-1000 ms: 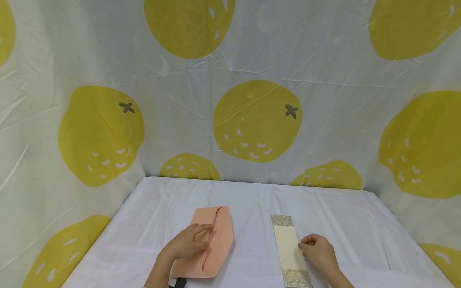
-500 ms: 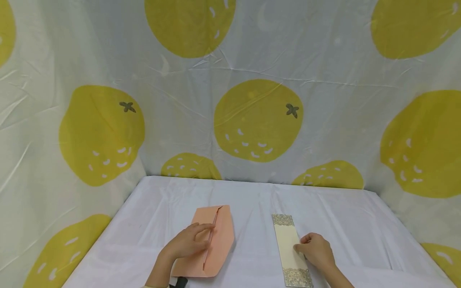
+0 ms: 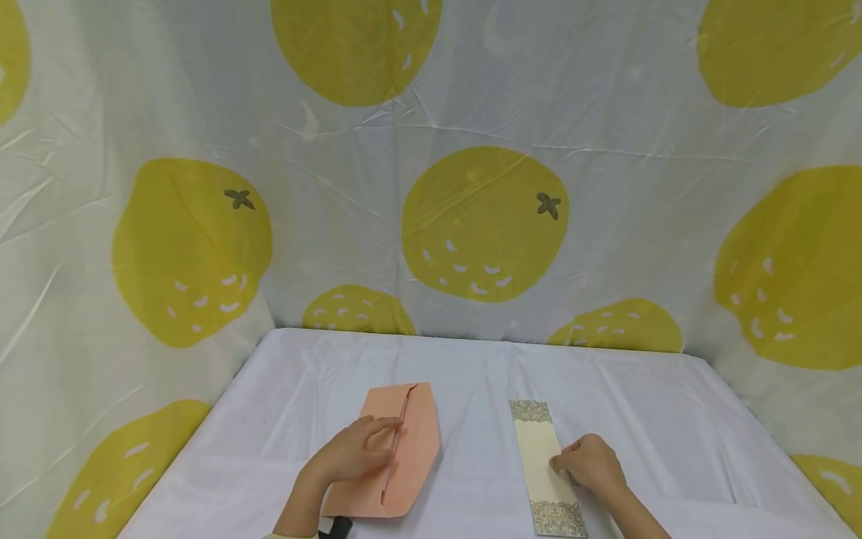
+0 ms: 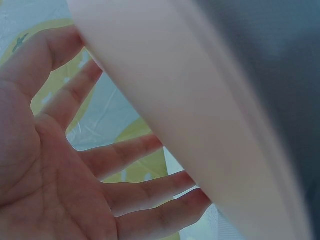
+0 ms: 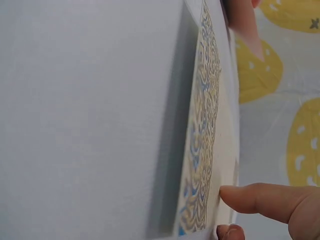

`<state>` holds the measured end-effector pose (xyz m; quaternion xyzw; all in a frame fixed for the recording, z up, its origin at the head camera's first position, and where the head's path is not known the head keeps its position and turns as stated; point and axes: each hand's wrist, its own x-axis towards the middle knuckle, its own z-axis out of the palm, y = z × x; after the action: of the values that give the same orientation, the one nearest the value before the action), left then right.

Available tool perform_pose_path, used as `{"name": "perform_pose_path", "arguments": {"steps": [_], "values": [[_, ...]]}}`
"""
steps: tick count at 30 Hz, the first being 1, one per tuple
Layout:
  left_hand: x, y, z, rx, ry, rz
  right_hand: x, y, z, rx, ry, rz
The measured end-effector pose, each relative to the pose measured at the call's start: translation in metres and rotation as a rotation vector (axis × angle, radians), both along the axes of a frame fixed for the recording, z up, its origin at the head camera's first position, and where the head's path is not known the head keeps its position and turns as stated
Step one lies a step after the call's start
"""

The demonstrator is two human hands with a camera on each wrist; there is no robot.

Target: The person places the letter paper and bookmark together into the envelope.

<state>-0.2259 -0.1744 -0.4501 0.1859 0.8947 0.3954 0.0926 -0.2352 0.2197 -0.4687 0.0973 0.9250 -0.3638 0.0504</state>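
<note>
Left hand (image 3: 357,453): fingers spread, fingertips touch pink envelope (image 3: 419,449) beneath, at its long flap edge. Right hand (image 3: 595,466): thumb and finger pinch right long edge of cream card (image 3: 536,453), thumb on face; card extends to hand's left, patterned bands before and beyond grip. Black object (image 3: 339,528), partly visible, just below left wrist. White tablecloth (image 3: 471,427) under both; fruit-printed cloth (image 3: 485,224) well beyond.

Creased wht tblcloth (image 3: 474,449); wht/yel fruit-print curtain (image 3: 337,195) bhnd
</note>
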Motion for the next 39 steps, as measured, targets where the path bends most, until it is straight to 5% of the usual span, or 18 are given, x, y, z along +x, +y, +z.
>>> {"name": "perform_pose_path", "arguments": {"steps": [12,39], "values": [[0.001,0.000,0.001,0.015,-0.022,0.006,-0.005,0.013,-0.008,-0.264,-0.056,-0.065],[0.000,0.000,0.001,0.008,-0.020,0.007,0.008,0.015,0.001,-0.603,-0.066,-0.082]]}}
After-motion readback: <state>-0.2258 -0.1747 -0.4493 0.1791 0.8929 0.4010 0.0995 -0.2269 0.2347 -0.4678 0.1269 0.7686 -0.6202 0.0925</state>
